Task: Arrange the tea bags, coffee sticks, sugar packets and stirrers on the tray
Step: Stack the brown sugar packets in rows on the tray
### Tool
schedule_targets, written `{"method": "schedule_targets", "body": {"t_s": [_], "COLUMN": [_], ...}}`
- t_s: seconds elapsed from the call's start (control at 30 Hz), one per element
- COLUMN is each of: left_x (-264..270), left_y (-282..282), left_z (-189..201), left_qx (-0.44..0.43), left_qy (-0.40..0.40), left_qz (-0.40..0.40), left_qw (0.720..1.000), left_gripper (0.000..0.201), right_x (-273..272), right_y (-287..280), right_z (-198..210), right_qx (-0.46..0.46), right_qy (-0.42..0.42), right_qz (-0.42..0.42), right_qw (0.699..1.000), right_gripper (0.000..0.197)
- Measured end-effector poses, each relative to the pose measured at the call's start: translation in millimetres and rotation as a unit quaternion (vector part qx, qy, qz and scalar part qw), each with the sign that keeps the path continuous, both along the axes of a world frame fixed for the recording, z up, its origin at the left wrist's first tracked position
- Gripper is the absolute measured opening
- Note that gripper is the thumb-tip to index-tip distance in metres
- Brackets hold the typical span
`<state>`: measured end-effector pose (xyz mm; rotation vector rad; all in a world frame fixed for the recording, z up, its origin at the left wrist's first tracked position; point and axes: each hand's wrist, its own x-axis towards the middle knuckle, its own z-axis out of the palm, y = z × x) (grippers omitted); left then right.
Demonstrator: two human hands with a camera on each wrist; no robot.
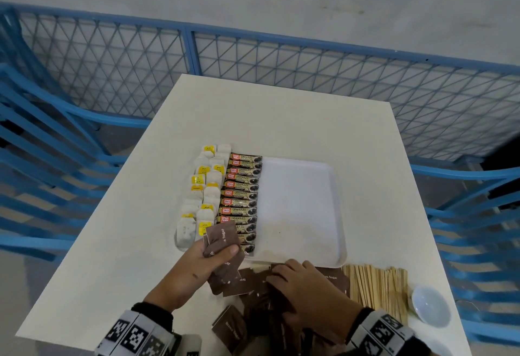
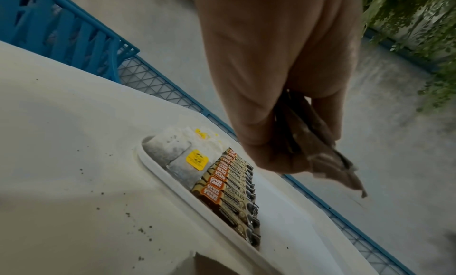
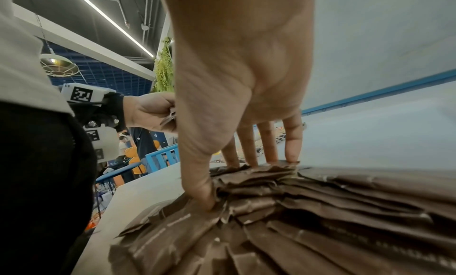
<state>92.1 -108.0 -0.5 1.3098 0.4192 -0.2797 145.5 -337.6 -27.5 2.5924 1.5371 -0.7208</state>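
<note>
Right hand (image 3: 241,96) fingertips splayed on sugar packets (image 3: 308,211) — left hand (image 1: 209,260) grips several.

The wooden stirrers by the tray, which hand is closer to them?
Right. The right hand rests on the loose brown sugar packets just beside the wooden stirrers; the left hand grips a stack of packets farther off, at the tray's near-left corner.

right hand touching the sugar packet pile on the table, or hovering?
Touching. The right wrist view shows the right hand with its thumb and fingers planted on the loose brown sugar packets; no gap shows at the fingertips.
</note>
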Motion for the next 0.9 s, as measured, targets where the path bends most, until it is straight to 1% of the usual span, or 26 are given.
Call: {"method": "schedule_targets", "body": {"t_s": [0.07, 0.13, 0.17, 0.2, 0.3, 0.37, 0.47, 0.53, 0.57, 0.63, 0.7, 0.73, 0.8, 0.87, 0.9], "left_x": [1, 2, 2, 3, 5, 6, 7, 8, 9, 13, 17, 20, 25, 29, 31], "left_y": [0, -1, -1, -2, -5, -6, -5, -5, -4, -7, -11, -14, -18, -22, -24], "left_z": [-1, -1, 0, 1, 3, 5, 7, 8, 8, 7, 11, 14, 21, 30, 34], "left_qx": [0.001, 0.003, 0.002, 0.0, -0.024, -0.047, -0.056, -0.05, -0.045, -0.051, -0.074, -0.087, -0.116, -0.159, -0.191], "left_qy": [0.005, 0.01, 0.01, 0.011, 0.025, 0.035, 0.054, 0.064, 0.068, 0.075, 0.086, 0.089, 0.084, 0.08, 0.078], "left_qz": [0.001, 0.006, 0.008, 0.009, 0.013, 0.022, 0.044, 0.056, 0.062, 0.073, 0.076, 0.068, 0.048, 0.035, 0.046], "left_qw": [1.0, 1.0, 1.0, 1.0, 0.999, 0.998, 0.996, 0.995, 0.995, 0.993, 0.991, 0.99, 0.988, 0.983, 0.977], "left_gripper": [0.044, 0.052, 0.054, 0.053, 0.042, 0.032, 0.031, 0.032, 0.033, 0.033, 0.03, 0.026, 0.022, 0.027, 0.03], "right_x": [-3, -7, -9, -10, -8, -4, 3, 8, 10, 12, 13, 13, 14, 15, 13], "right_y": [-1, 2, 4, 5, 5, 4, 4, 0, -1, 2, 9, 14, 25, 37, 42], "right_z": [-7, -13, -16, -16, -15, -5, 18, 28, 34, 46, 57, 63, 68, 64, 60], "right_qx": [0.008, 0.02, 0.026, 0.03, 0.047, 0.074, 0.125, 0.161, 0.195, 0.273, 0.349, 0.381, 0.413, 0.416, 0.416], "right_qy": [-0.025, -0.032, -0.037, -0.044, -0.048, -0.038, 0.021, 0.069, 0.08, 0.089, 0.089, 0.065, -0.035, -0.128, -0.149], "right_qz": [0.013, 0.014, 0.014, 0.014, 0.003, -0.025, -0.099, -0.154, -0.18, -0.219, -0.243, -0.241, -0.21, -0.168, -0.154], "right_qw": [1.0, 0.999, 0.999, 0.998, 0.998, 0.996, 0.987, 0.972, 0.961, 0.932, 0.901, 0.89, 0.885, 0.885, 0.884], "right_gripper": [0.05, 0.037, 0.031, 0.029, 0.03, 0.03, 0.044, 0.042, 0.04, 0.043, 0.043, 0.041, 0.037, 0.037, 0.038]}}
